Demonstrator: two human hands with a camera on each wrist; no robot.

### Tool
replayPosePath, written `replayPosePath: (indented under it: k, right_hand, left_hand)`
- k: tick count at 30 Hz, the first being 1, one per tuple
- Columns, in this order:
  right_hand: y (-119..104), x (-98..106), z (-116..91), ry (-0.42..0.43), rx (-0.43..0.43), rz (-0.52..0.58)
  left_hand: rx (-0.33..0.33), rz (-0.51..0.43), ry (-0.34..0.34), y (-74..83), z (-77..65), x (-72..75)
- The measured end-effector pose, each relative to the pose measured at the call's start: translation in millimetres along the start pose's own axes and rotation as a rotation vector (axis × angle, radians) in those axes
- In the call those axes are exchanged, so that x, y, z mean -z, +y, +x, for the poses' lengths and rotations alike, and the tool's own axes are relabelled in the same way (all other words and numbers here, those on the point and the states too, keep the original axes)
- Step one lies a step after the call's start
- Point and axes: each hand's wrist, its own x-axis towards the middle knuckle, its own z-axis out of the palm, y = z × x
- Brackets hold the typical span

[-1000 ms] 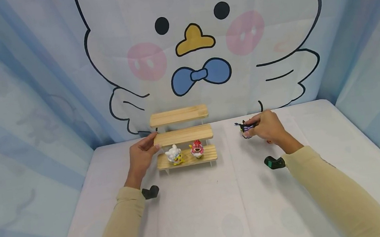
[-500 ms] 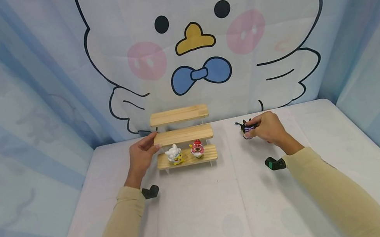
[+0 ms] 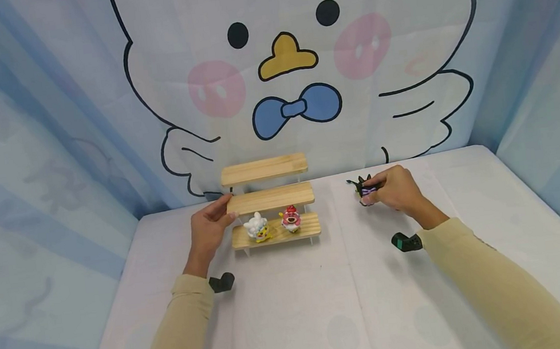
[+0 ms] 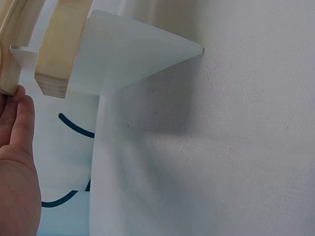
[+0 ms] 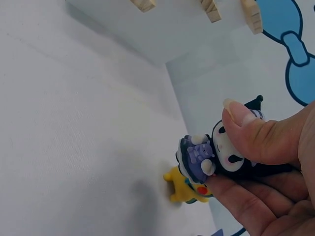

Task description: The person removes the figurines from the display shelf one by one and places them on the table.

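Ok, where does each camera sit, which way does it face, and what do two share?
Head: on the head, facing forward and down at the shelf and table; left hand, right hand and sleeves show.
Left wrist: on that wrist, facing the shelf's left end and table; left fingers show at the edge.
Right wrist: on that wrist, facing the held dark figurine, a yellow figure beyond; right thumb and fingers show.
Shared: head and right wrist both show the dark figurine and printed blue bow.
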Motion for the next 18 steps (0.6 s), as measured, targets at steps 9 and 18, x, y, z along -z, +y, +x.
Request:
replayPosePath:
  k: [9,18]
  right_hand:
    - [4.8,-1.8,1.2,0.001,0.005,-0.003]
    - [5.0,-1.0,0.5,0.004,0.002,-0.008]
  left_hand:
    - [0.023,0.003,-0.011,-1.6,1.2,-0.4]
    - [0.019,0.016,-0.004,-2.4,2.2,-0.4]
